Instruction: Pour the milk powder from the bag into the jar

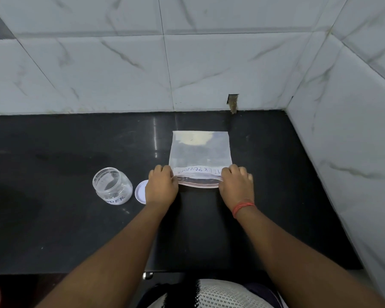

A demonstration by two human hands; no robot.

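Observation:
A clear zip bag (200, 152) labelled "MILK POWDER" lies flat on the black counter, its zip end towards me. A little pale powder shows at its far end. My left hand (161, 185) pinches the left corner of the zip end and my right hand (237, 185) pinches the right corner. A clear plastic jar (112, 185) stands uncapped to the left of my left hand, with some white powder at its bottom. Its white lid (140, 192) lies flat between the jar and my left hand, partly hidden by the hand.
The black counter (76, 230) ends at a white marble-tiled wall (120, 74) behind and another on the right (353, 163). A small hole (233, 103) sits in the back wall near the counter. The counter's front edge runs just below my forearms.

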